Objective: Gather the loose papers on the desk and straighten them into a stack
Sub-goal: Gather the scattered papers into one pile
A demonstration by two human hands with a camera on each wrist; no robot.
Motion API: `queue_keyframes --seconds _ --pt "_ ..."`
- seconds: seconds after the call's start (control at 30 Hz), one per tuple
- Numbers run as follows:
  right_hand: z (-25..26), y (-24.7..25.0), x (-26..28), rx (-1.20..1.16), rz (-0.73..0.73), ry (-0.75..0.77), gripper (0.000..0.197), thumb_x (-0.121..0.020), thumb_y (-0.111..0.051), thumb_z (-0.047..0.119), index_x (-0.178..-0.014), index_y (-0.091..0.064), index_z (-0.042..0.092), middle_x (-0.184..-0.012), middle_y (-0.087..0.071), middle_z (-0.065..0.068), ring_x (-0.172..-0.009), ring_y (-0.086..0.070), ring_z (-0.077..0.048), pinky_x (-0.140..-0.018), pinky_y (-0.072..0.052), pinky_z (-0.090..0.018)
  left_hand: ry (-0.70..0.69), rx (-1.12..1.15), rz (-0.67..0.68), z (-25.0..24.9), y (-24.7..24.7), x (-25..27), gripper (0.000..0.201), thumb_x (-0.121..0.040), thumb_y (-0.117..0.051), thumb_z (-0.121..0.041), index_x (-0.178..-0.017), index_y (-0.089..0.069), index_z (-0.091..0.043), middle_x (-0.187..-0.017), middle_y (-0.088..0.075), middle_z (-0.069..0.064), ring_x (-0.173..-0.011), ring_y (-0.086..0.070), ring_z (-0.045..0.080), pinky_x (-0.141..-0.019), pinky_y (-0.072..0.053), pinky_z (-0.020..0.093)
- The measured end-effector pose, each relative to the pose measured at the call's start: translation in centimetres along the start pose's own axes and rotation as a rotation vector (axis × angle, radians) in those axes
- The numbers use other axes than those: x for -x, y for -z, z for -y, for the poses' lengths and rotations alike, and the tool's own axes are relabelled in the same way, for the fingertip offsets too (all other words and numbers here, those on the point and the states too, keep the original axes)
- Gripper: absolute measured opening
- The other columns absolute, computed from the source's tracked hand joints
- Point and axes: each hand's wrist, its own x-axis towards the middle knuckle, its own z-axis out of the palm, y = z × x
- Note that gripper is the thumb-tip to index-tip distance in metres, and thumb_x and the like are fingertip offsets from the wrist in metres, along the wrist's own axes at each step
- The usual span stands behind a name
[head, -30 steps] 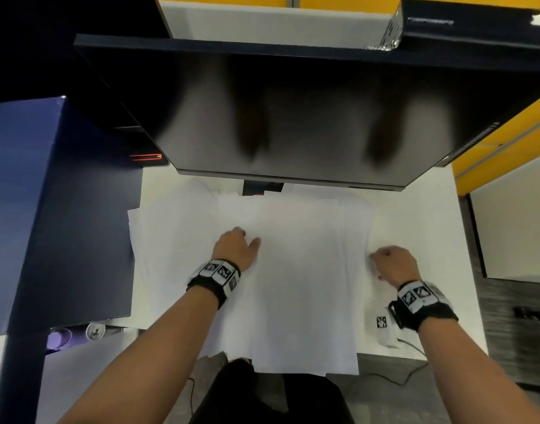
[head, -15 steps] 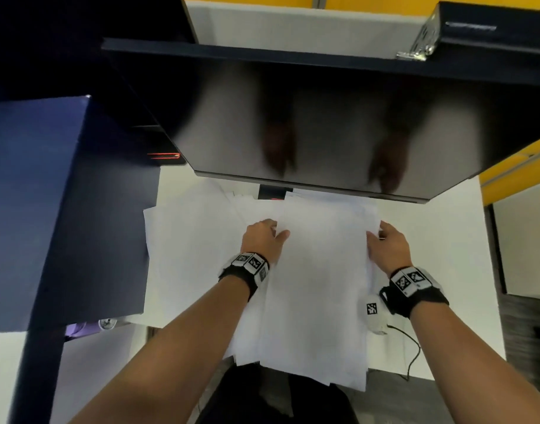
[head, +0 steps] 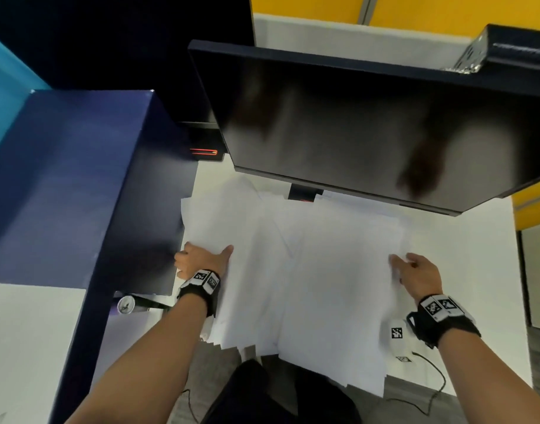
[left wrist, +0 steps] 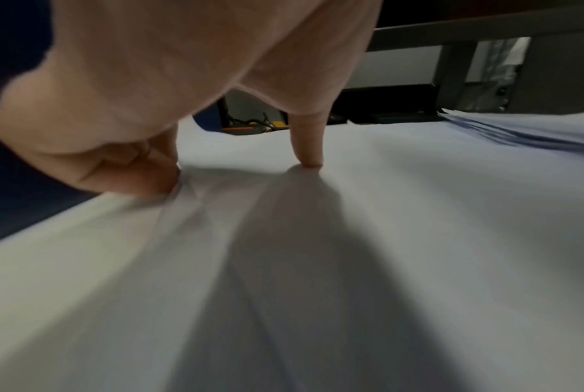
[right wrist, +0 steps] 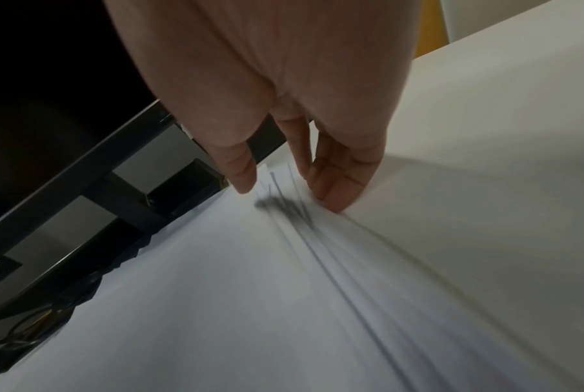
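Setting: white rectangular desk surface (head: 464, 240) in an office bay with yellow wall panels behind.
Backdrop item: large dark flat monitor (head: 369, 127), switched off, tilted over the far part of the surface; its stand foot shows just beyond the sheets.
Left boundary: dark blue partition panel (head: 79, 185), standing against the left edge of the surface.
Task item: loose white paper sheets (head: 308, 270), spread in an overlapping, fanned pile across the middle of the surface; near edges overhang the front edge; right-hand edges staggered, not aligned.
Left hand (head: 201, 260): at the left margin of the sheets, beside the partition. In the left wrist view the fingers (left wrist: 142, 175) are curled and pinch a puckered fold of paper at its edge; one finger stands straight with its tip pressed on the top sheet.
Left grip state: pinching paper.
Right hand (head: 418, 275): at the right margin of the pile. In the right wrist view the fingers (right wrist: 340, 183) are straight and close together, tips against the staggered sheet edges, thumb on the top sheet.
Right grip state: extended, touching the edges, nothing enclosed.
Wrist gear: black straps with white coded tags on both wrists.
Other: small white tagged device (head: 398, 338) and a thin black cable at the front right corner, just beside the pile.
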Motion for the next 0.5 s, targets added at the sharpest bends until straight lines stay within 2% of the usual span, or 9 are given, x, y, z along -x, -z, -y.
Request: queue_keyframes --seconds 0.07,0.13,0.27,0.33,0.4,0.47,0.5 --pt "0.8 -0.5 0.3 0.037 -0.001 0.022 0.068 -0.082 -0.073 0.041 -0.136 -0.054 0.004 -0.114 -0.066 -0.013 -0.11 -0.064 -0.035 -0.102 -0.047 -0.044 0.006 0.018 0.03 -0.5 -0.4 0.2 0.111 -0.054 -0.083 -0.066 -0.138 -0.04 -0.006 -0.137 -0.046 0.02 -0.129 -0.045 0.039 -0.105 -0.04 0.052" --pt "1.5 -1.0 0.5 0.065 -0.013 0.039 0.065 -0.082 -0.075 0.034 -0.136 -0.053 0.004 -0.123 -0.065 -0.017 -0.112 -0.063 -0.034 -0.1 -0.048 -0.043 -0.036 -0.013 0.022 -1.0 -0.7 0.4 0.109 -0.049 -0.084 -0.067 -0.133 -0.044 -0.01 -0.133 -0.05 0.018 -0.125 -0.047 0.037 -0.103 -0.04 0.051" --pt "2.5 -2.2 1.4 0.083 -0.005 0.061 0.057 -0.082 -0.073 0.024 -0.133 -0.054 0.007 -0.117 -0.07 -0.014 -0.105 -0.067 -0.033 -0.094 -0.052 -0.041 -0.201 -0.078 0.01 -2.5 -1.4 1.8 0.099 -0.047 -0.085 -0.064 -0.127 -0.051 -0.016 -0.129 -0.05 0.01 -0.121 -0.047 0.034 -0.1 -0.038 0.048" --pt "2.6 -2.5 1.8 0.082 0.008 0.073 0.058 -0.083 -0.073 0.023 -0.134 -0.052 0.008 -0.117 -0.069 -0.014 -0.107 -0.066 -0.033 -0.093 -0.051 -0.039 -0.281 -0.082 0.032 -3.1 -1.9 2.6 0.091 -0.054 -0.083 -0.064 -0.125 -0.054 -0.015 -0.127 -0.053 0.009 -0.121 -0.047 0.033 -0.099 -0.037 0.048" --pt "2.3 -2.2 1.9 0.089 0.015 0.083 0.061 -0.083 -0.073 0.027 -0.137 -0.05 0.009 -0.118 -0.067 -0.014 -0.11 -0.063 -0.033 -0.095 -0.048 -0.038 -0.337 -0.026 0.047 -3.3 -1.9 2.7 0.071 -0.071 -0.076 -0.06 -0.123 -0.059 -0.014 -0.126 -0.058 0.01 -0.119 -0.05 0.034 -0.098 -0.038 0.046" --pt "1.5 -1.3 2.1 0.096 0.002 0.063 0.065 -0.084 -0.072 0.033 -0.141 -0.047 0.011 -0.122 -0.063 -0.014 -0.114 -0.06 -0.032 -0.099 -0.045 -0.038 -0.366 0.071 0.166 -3.1 -1.5 2.0 0.052 -0.088 -0.067 -0.049 -0.121 -0.063 -0.01 -0.125 -0.066 0.013 -0.117 -0.058 0.035 -0.096 -0.043 0.037" --pt "0.9 -0.8 2.3 0.104 -0.003 0.052 0.066 -0.085 -0.071 0.034 -0.142 -0.047 0.011 -0.124 -0.062 -0.015 -0.114 -0.059 -0.033 -0.098 -0.044 -0.038 -0.371 0.106 0.247 -2.9 -1.3 1.6 0.049 -0.091 -0.066 -0.045 -0.122 -0.064 -0.008 -0.124 -0.068 0.014 -0.115 -0.062 0.034 -0.092 -0.045 0.032"
